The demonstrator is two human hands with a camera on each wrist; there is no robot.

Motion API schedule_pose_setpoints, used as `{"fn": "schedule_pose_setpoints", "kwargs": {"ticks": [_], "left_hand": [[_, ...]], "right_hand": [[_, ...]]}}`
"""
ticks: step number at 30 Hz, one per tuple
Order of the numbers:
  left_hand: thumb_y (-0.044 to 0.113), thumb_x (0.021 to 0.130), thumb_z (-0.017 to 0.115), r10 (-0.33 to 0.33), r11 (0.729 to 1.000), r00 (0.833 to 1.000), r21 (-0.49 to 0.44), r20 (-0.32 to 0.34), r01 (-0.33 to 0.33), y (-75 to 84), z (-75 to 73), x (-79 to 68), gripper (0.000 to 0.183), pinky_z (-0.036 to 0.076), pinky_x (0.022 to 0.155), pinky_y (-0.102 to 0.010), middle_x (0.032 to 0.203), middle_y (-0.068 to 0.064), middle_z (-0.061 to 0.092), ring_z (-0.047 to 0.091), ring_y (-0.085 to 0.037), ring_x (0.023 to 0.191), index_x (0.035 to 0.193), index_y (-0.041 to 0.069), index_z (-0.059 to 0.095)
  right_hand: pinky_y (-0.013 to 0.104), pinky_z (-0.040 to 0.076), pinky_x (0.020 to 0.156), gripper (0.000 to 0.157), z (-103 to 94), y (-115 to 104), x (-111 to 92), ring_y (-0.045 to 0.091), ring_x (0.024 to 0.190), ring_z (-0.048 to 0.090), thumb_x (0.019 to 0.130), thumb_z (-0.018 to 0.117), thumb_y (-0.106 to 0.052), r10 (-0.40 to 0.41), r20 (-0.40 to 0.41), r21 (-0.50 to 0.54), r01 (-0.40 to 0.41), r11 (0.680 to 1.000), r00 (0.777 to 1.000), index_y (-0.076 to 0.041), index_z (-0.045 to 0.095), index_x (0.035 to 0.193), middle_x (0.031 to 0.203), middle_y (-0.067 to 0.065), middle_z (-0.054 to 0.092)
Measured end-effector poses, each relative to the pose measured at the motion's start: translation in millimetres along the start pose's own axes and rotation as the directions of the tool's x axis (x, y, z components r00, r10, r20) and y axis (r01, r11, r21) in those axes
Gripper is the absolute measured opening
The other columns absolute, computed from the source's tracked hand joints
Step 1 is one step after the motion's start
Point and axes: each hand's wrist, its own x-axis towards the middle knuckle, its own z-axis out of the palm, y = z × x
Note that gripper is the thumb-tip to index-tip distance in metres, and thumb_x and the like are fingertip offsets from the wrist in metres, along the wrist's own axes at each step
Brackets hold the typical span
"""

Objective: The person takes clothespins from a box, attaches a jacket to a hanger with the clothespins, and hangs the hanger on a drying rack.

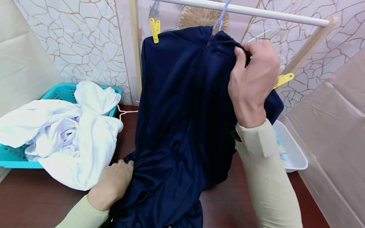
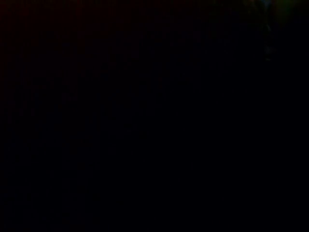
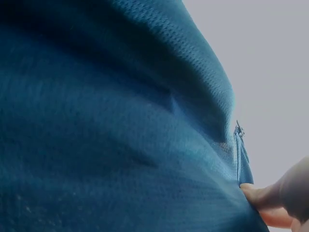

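A navy garment [image 1: 171, 104] with a short zipper at its neck hangs from a blue hanger [image 1: 223, 15]. My right hand [image 1: 255, 79] pinches its top edge just right of the zipper, thumb in front. The same grip shows in the right wrist view, with the fingers at the cloth's edge. Low on the left side, my left hand [image 1: 112, 182] grips a fold of the garment, its fingers partly hidden. One yellow clothespin [image 1: 155, 30] clips the left shoulder; another yellow clothespin [image 1: 284, 79] shows behind my right hand. The left wrist view is almost black.
The hanger hooks over a white rod [image 1: 256, 12] on a wooden frame [image 1: 310, 46]. At left, white clothing [image 1: 94, 142] spills from a teal basket [image 1: 21, 164] on the brown table [image 1: 28, 196]. A white tub [image 1: 299, 158] with small coloured items stands at right.
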Motion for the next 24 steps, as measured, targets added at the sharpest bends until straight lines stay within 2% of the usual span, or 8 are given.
{"fn": "schedule_pose_setpoints", "kwargs": {"ticks": [4,7,11,15,18,20,22,24], "left_hand": [[-0.005,0.082,0.073,0.027,1.0,1.0,0.0,-0.011,-0.027,-1.5,-1.2,0.1,0.028,0.056,0.063,-0.05,0.091,-0.023,0.062,0.067,-0.039,0.08,0.106,0.0,0.061],[0.011,0.09,0.075,0.048,0.998,0.999,-0.027,-0.006,-0.048,-1.0,-2.8,-0.5,0.031,0.056,0.066,-0.051,0.099,-0.025,0.063,0.067,-0.039,0.084,0.113,-0.001,0.059],[0.049,0.102,0.055,0.071,0.99,0.997,-0.121,0.033,-0.067,7.2,-1.2,-0.5,0.066,0.056,0.083,-0.055,0.125,-0.029,0.061,0.065,-0.043,0.107,0.142,-0.004,0.049],[0.072,0.089,0.057,0.119,0.982,0.986,-0.157,0.112,-0.101,22.6,4.8,2.8,0.099,0.054,0.089,-0.055,0.137,-0.029,0.053,0.058,-0.043,0.119,0.157,0.004,0.034],[0.072,0.079,0.069,0.155,0.983,0.978,-0.126,0.142,-0.137,33.0,7.5,7.0,0.107,0.054,0.088,-0.053,0.138,-0.027,0.052,0.057,-0.041,0.12,0.156,0.007,0.033],[0.064,0.078,0.075,0.178,0.98,0.975,-0.116,0.132,-0.163,38.8,7.1,10.4,0.101,0.055,0.088,-0.052,0.139,-0.026,0.052,0.057,-0.041,0.121,0.153,0.008,0.037],[0.053,0.081,0.08,0.211,0.972,0.97,-0.135,0.125,-0.194,44.6,5.3,15.4,0.088,0.055,0.086,-0.05,0.139,-0.024,0.051,0.057,-0.04,0.121,0.147,0.01,0.041],[0.04,0.087,0.08,0.255,0.958,0.958,-0.168,0.131,-0.232,50.7,3.2,21.4,0.07,0.056,0.081,-0.046,0.136,-0.022,0.051,0.058,-0.037,0.118,0.14,0.011,0.045]], "right_hand": [[0.04,0.052,0.092,0.025,3.5,-6.3,-2.8,0.027,0.105,0.068,0.098,0.068,-0.03,-0.009,0.0,0.013,0.009,1.0,1.0,-0.008,0.08,0.101,0.103,0.012,0.073],[0.04,0.051,0.093,0.025,0.1,-3.6,-1.8,0.025,0.106,0.068,0.098,0.067,-0.031,0.005,0.002,0.005,-0.005,1.0,1.0,-0.01,0.081,0.101,0.105,0.009,0.074],[0.043,0.049,0.092,0.026,-10.7,11.1,4.5,0.024,0.107,0.068,0.097,0.067,-0.034,0.037,-0.022,-0.027,-0.038,0.999,0.999,-0.013,0.081,0.103,0.105,0.007,0.076],[0.045,0.047,0.089,0.027,-22.7,36.6,11.8,0.026,0.105,0.068,0.096,0.067,-0.036,0.058,-0.081,-0.076,-0.065,0.995,0.995,-0.014,0.082,0.1,0.093,0.002,0.072],[0.04,0.046,0.086,0.026,-31.0,59.5,16.6,0.024,0.103,0.068,0.096,0.067,-0.037,0.092,-0.13,-0.126,-0.108,0.986,0.987,-0.017,0.083,0.099,0.082,-0.019,0.058],[0.03,0.043,0.08,0.025,-36.1,75.3,20.2,0.023,0.102,0.067,0.096,0.066,-0.038,0.125,-0.158,-0.161,-0.151,0.975,0.98,-0.019,0.083,0.099,0.077,-0.031,0.043],[0.023,0.04,0.078,0.025,-41.5,89.9,24.1,0.022,0.102,0.067,0.097,0.064,-0.036,0.139,-0.178,-0.208,-0.176,0.962,0.974,-0.02,0.083,0.1,0.078,-0.027,0.056],[0.021,0.041,0.08,0.025,-46.8,103.2,28.5,0.021,0.104,0.068,0.098,0.062,-0.034,0.14,-0.187,-0.253,-0.185,0.95,0.972,-0.021,0.083,0.101,0.086,-0.011,0.072]]}}
